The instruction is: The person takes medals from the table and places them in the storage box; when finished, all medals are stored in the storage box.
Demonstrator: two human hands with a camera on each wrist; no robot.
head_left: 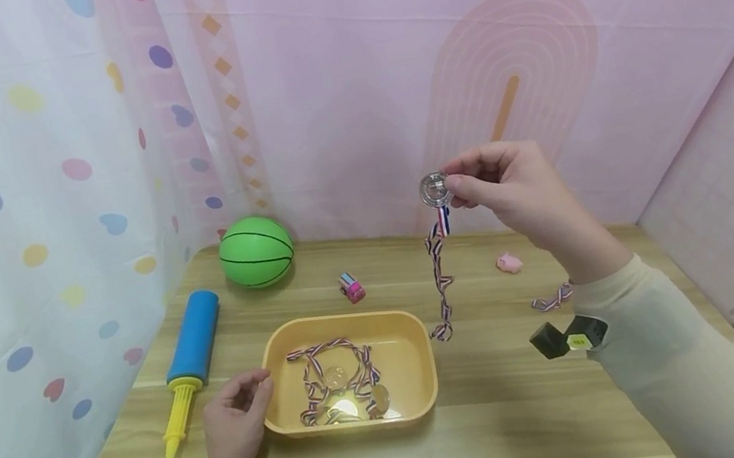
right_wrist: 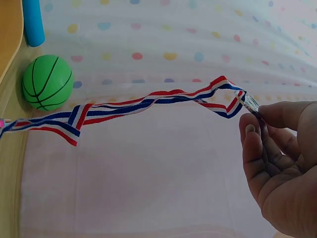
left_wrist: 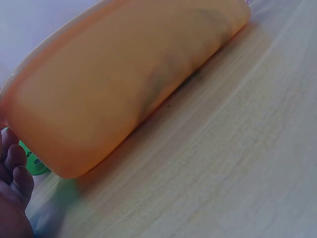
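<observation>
My right hand (head_left: 510, 188) pinches a silver medal (head_left: 434, 190) by its edge between thumb and fingers, above the table. From the medal hangs a twisted red, white and blue ribbon (right_wrist: 158, 99). My left hand (head_left: 235, 423) grips the left rim of a yellow plastic basin (head_left: 421, 363) with thumb and index finger; its other fingers curl beside the wall, as the left wrist view shows. Inside the basin lie gold medals (head_left: 335, 378) with tangled striped ribbons (head_left: 369, 375).
A green ball (head_left: 256, 252) sits at the back left, near a blue and yellow hand pump (head_left: 194, 338). Behind the basin is a small pink toy (head_left: 351, 288). Rightward lie a pink pig figure (head_left: 509, 263) and another striped ribbon (head_left: 552, 301), partly hidden by my right arm.
</observation>
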